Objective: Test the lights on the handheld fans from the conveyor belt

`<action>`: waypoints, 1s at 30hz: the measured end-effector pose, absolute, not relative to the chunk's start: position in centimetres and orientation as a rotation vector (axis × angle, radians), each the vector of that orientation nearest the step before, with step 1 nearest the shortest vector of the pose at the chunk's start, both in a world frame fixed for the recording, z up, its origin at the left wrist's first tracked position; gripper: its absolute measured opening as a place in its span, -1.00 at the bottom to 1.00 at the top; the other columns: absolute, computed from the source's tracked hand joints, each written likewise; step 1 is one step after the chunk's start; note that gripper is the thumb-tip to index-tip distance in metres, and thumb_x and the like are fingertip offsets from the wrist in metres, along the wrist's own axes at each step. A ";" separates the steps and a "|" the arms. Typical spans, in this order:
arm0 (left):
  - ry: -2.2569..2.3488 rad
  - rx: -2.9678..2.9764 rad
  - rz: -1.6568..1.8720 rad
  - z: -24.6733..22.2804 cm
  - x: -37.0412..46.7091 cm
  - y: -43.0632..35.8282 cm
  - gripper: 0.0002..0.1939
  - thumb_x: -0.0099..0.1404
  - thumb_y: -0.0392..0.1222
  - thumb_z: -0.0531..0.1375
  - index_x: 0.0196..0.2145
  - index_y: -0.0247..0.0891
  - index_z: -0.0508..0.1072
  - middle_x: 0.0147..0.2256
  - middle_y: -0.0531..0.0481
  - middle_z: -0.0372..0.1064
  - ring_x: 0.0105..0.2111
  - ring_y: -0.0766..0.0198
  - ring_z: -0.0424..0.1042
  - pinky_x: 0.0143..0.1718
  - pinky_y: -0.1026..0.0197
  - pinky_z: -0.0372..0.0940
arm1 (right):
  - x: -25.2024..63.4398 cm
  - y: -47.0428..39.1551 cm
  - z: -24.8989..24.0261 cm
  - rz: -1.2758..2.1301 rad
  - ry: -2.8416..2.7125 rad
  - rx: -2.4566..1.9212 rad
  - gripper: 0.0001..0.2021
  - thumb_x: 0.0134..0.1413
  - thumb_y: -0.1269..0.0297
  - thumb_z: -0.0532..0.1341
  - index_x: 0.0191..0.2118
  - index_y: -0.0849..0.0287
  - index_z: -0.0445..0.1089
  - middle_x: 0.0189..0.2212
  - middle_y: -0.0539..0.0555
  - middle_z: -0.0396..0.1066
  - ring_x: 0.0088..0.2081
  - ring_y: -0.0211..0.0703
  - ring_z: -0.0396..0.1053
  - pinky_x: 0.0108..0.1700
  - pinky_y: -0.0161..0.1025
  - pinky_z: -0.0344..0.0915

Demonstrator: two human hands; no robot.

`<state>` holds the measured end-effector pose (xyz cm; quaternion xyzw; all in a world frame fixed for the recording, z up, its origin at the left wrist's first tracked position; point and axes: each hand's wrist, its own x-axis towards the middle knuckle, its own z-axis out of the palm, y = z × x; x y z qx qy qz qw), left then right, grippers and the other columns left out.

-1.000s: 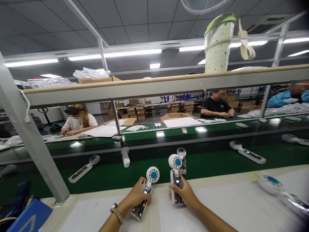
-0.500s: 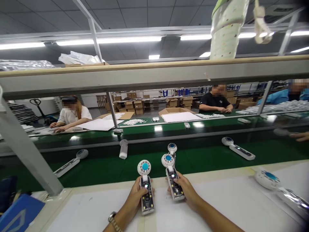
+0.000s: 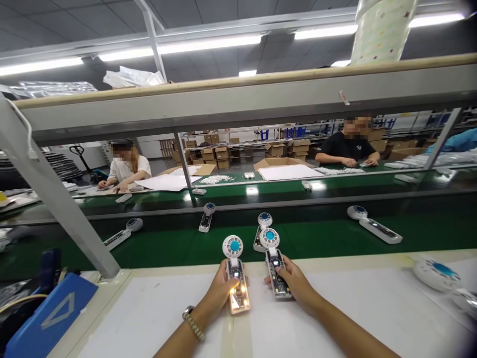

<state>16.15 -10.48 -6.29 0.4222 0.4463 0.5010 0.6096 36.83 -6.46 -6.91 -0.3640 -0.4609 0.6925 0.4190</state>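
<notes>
My left hand (image 3: pixel 219 293) holds a small white fan device (image 3: pixel 234 247) upright, its round head at the top and its thumb-side face showing a clear body with orange lights lit. The thumb rests on the front of that body. In my right hand (image 3: pixel 294 278) is a second fan device (image 3: pixel 270 238), also with a blue-centred round head; a small white light shows on its dark body, and my thumb lies on it. Just behind it, a third fan device (image 3: pixel 265 219) lies on the green belt, partly hidden.
More fan devices lie on the green belt (image 3: pixel 316 243), including one at right (image 3: pixel 380 231) and one at left (image 3: pixel 118 239). Another (image 3: pixel 436 275) is on the white table (image 3: pixel 343 308). A blue holder (image 3: pixel 52 318) stands left by a metal post (image 3: pixel 59 194). Two people sit across.
Orange lights have come on in the left device. The view has shifted, so both hands appear slightly higher and further right. Across the belt, the mid-left fan device now shows its dark inside.
</notes>
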 end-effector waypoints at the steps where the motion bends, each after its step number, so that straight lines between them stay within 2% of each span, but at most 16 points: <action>1: 1.026 0.972 1.146 -6.3 16.1 -10.5 -0.57 0.07 -0.27 0.20 -0.09 -0.24 0.17 -0.27 -0.11 0.36 -0.27 0.15 0.41 -0.25 0.12 0.28 | 36.9 -6.5 -6.9 1.733 -1.169 -0.915 -0.43 -0.16 0.04 0.21 -0.05 0.21 0.05 -0.50 0.10 0.48 -0.45 -0.08 0.45 -0.34 -0.15 0.33; 8: 0.998 0.949 1.159 -6.2 16.0 -10.7 -0.53 0.06 -0.20 0.25 -0.08 -0.21 0.19 -0.26 -0.09 0.36 -0.24 0.15 0.40 -0.20 0.10 0.26 | 37.1 -6.6 -6.8 1.742 -1.170 -0.949 -0.40 -0.17 -0.01 0.21 -0.04 0.19 0.05 -0.49 0.11 0.49 -0.43 -0.05 0.44 -0.38 -0.16 0.30; 13: 0.982 0.964 1.151 -6.1 16.0 -10.6 -0.55 0.08 -0.22 0.23 -0.08 -0.22 0.17 -0.30 -0.08 0.37 -0.26 0.17 0.40 -0.18 0.09 0.26 | 37.1 -6.5 -7.0 1.738 -1.166 -0.943 -0.43 -0.13 0.00 0.21 -0.04 0.17 0.06 -0.47 0.11 0.49 -0.41 -0.03 0.45 -0.39 -0.15 0.30; 18: 1.001 0.958 1.166 -6.2 16.0 -10.5 -0.52 0.07 -0.25 0.23 -0.07 -0.21 0.14 -0.30 -0.07 0.36 -0.25 0.16 0.40 -0.22 0.11 0.26 | 37.0 -6.5 -7.3 1.721 -1.203 -0.915 -0.38 -0.12 -0.02 0.20 0.02 0.18 0.01 -0.49 0.10 0.48 -0.40 0.01 0.46 -0.34 -0.09 0.31; 23: 0.994 0.978 1.158 -6.3 16.0 -10.4 -0.53 0.06 -0.24 0.24 -0.09 -0.22 0.15 -0.32 -0.06 0.36 -0.28 0.17 0.40 -0.23 0.11 0.25 | 36.9 -6.4 -7.3 1.727 -1.172 -0.910 -0.33 -0.13 0.01 0.21 0.05 0.22 -0.03 -0.48 0.12 0.49 -0.46 -0.06 0.45 -0.35 -0.12 0.33; 30: 1.038 0.986 1.159 -6.3 16.0 -10.4 -0.52 0.04 -0.23 0.24 -0.11 -0.23 0.15 -0.34 -0.08 0.37 -0.28 0.14 0.41 -0.23 0.10 0.25 | 36.8 -6.4 -7.2 1.748 -1.145 -0.912 -0.36 -0.12 0.05 0.20 0.05 0.22 -0.01 -0.49 0.10 0.49 -0.46 -0.08 0.45 -0.37 -0.15 0.33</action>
